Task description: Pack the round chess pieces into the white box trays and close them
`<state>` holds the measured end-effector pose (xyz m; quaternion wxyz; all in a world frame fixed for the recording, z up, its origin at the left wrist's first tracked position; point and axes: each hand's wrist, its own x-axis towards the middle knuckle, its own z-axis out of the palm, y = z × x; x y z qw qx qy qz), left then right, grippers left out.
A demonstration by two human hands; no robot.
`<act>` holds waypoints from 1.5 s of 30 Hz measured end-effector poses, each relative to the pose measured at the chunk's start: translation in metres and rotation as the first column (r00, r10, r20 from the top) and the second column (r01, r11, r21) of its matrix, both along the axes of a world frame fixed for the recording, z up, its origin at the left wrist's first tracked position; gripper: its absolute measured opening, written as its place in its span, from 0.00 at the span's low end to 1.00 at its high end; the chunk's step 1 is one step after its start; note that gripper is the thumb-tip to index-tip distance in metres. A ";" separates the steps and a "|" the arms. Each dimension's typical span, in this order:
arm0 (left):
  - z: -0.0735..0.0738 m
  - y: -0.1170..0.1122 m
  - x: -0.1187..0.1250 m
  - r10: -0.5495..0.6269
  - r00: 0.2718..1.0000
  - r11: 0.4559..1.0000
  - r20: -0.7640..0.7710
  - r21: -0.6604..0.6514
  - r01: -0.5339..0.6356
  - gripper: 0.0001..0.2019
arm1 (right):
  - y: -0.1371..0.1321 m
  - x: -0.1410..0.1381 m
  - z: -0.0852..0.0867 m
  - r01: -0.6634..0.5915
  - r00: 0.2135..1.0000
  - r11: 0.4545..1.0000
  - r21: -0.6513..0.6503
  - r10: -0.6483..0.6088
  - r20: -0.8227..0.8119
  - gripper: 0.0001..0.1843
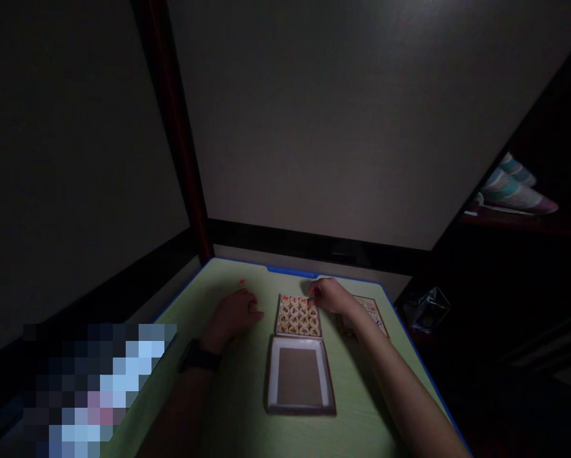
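A square tray of round xiangqi pieces [299,318] lies near the middle of the table, its pieces set in rows. Red characters mark the far row, dark ones the nearer rows. At the tray's far right corner is my right hand [330,296], fingers bent together and pointing down; what they hold is hidden. Left of the tray, my left hand [233,313] is low over the table, its fingers curled around what looks like a red-marked xiangqi piece [254,309]. Just beyond it sits a loose red-marked piece [242,282].
An open, shallow box lid [302,375] lies in front of the tray. A printed box or board [372,312] is partly behind my right forearm. The light green table [238,394] has a blue edge and meets a wall. Folded striped cloth [514,187] rests on a shelf at right.
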<state>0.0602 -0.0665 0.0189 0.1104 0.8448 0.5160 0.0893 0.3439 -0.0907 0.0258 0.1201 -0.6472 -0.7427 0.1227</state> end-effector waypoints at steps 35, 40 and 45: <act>-0.001 0.025 -0.041 0.444 0.812 0.859 0.378 0.076 -0.506 0.16 | -0.017 -0.026 0.030 -0.069 0.986 0.996 0.058 0.059 0.153 0.13; -0.005 0.020 -0.029 0.283 0.908 0.957 0.308 -0.027 -0.289 0.11 | -0.022 -0.057 0.032 -0.219 0.975 0.966 0.136 0.221 -0.005 0.10; -0.014 0.016 -0.010 0.058 0.994 0.996 0.094 0.068 -0.065 0.07 | -0.007 -0.102 0.015 -0.349 0.937 0.934 0.082 0.344 0.066 0.11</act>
